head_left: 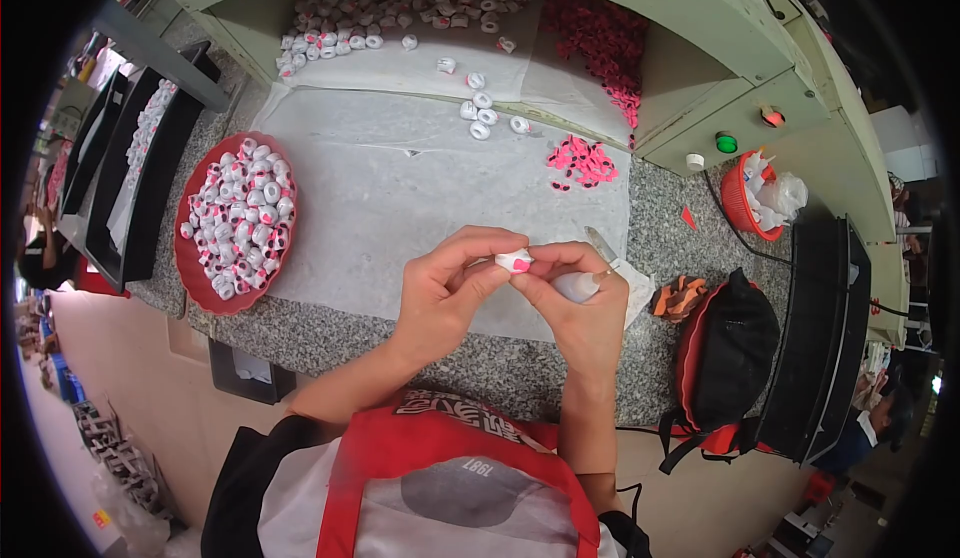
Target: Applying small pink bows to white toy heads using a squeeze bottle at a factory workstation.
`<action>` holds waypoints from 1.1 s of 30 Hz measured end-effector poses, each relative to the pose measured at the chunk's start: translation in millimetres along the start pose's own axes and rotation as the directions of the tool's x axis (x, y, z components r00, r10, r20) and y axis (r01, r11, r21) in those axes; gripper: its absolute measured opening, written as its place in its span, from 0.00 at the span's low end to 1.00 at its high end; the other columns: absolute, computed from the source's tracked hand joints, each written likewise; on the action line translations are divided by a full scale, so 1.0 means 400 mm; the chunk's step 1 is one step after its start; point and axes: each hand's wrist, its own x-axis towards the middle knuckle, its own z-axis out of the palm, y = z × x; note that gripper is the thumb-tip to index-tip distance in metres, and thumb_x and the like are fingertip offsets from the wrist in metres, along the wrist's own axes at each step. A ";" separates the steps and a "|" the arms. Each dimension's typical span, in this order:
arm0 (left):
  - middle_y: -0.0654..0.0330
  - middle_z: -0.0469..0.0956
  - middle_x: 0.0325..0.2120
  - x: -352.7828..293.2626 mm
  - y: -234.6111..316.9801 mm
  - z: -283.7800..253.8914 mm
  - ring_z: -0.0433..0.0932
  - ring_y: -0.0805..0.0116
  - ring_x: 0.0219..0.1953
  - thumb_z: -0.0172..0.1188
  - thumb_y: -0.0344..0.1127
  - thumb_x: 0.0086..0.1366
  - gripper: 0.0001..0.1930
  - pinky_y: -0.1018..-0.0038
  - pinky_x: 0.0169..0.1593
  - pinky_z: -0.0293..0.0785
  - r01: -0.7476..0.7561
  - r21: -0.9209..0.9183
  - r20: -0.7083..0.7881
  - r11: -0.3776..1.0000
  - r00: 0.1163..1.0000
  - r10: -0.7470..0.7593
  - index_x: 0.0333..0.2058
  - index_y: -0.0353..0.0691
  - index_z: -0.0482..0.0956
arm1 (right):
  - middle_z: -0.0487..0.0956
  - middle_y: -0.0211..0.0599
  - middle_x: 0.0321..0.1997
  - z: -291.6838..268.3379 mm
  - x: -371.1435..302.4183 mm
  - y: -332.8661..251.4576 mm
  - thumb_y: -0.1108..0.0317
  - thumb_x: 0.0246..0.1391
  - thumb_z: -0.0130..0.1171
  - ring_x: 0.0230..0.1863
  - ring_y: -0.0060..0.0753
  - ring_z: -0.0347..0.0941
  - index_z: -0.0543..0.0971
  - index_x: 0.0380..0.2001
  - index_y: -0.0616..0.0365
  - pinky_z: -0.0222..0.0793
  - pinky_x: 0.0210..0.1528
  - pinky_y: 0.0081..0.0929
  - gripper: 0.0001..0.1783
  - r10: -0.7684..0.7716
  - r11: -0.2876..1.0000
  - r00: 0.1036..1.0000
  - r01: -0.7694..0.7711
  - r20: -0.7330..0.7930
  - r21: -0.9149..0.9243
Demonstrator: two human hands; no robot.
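Over the near part of a pale sheet (340, 188), both hands meet at a small white rounded piece with a pink patch (514, 261). My left hand (440, 283) pinches its left side between thumb and fingers. The thumb and forefinger of my right hand (585, 323) press its right side. Tucked in the right hand is a small translucent squeeze bottle (574, 286), its body partly hidden by the fingers. Beyond the hands lie a small pile of flat pink pieces (582, 162) and several loose white pieces (484, 116).
At left, a red scalloped basin (240, 304) holds many white-and-pink pieces. An open-fronted cabinet (700, 128) shelters heaps of white pieces (400, 3) and pink pieces (600, 33). Rightward are a red basket (738, 198), orange-black cloth (679, 298) and black bag (735, 353). Black trays (150, 193) flank the bench.
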 end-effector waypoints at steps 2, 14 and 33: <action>0.56 0.70 0.39 -0.002 0.001 0.001 0.70 0.72 0.42 0.49 0.19 0.56 0.12 0.79 0.44 0.68 0.006 0.013 -0.014 1.000 1.000 -0.006 0.40 0.31 0.72 | 0.74 0.30 0.24 0.000 0.000 0.003 0.80 0.35 0.63 0.26 0.16 0.68 0.75 0.28 0.63 0.63 0.29 0.12 0.12 -0.003 1.000 1.000 0.003 0.003 -0.011; 0.57 0.74 0.29 -0.002 -0.002 -0.007 0.74 0.74 0.34 0.54 0.23 0.55 0.18 0.79 0.39 0.70 0.324 -0.267 -0.014 0.908 0.941 -0.339 0.45 0.32 0.65 | 0.73 0.39 0.33 -0.013 -0.005 0.048 0.82 0.33 0.63 0.29 0.23 0.70 0.75 0.28 0.63 0.66 0.30 0.16 0.13 -0.394 0.918 0.917 0.396 0.063 -0.019; 0.52 0.76 0.26 -0.021 0.008 -0.041 0.76 0.69 0.26 0.56 0.22 0.51 0.07 0.79 0.31 0.73 0.077 0.221 -0.052 0.972 0.996 -0.067 0.30 0.31 0.71 | 0.75 0.37 0.25 -0.006 -0.001 0.045 0.76 0.44 0.58 0.29 0.25 0.74 0.73 0.28 0.66 0.70 0.24 0.17 0.07 -0.054 0.933 0.956 -0.055 0.290 0.357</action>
